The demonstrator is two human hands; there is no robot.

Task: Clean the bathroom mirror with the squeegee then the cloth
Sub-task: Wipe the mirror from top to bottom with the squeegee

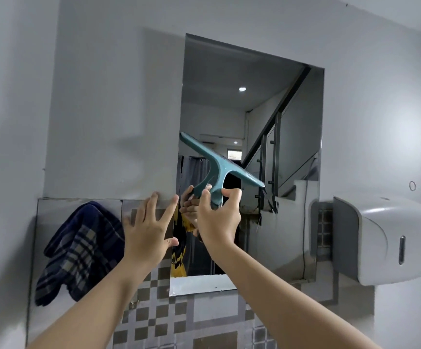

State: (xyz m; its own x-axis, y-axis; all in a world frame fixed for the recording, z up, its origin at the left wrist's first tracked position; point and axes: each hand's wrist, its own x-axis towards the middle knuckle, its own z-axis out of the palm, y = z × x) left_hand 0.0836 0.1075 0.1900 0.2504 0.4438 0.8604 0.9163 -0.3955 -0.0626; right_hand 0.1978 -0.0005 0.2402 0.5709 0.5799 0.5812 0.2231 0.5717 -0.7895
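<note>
Both hands are up at the mirror (pixel 252 96): the right hand (pixel 218 220) is closed around the stem of the teal squeegee (pixel 218 163), while the left hand (pixel 149 227) is spread open and empty, fingers splayed against the wall beside the mirror's left edge. The blade sits tilted, its left end high and its right end low, over the lower middle of the glass. For a clean pass I judge the blade should be levelled and pressed evenly flat before it is drawn in overlapping strokes. Open glass lies above and to the right; on the right the white dispenser (pixel 383 238) stands just beside the mirror's edge and limits the sweep there. The plaid cloth (pixel 78 250) hangs on the wall to the left, near the free hand, ready for the wipe.
</note>
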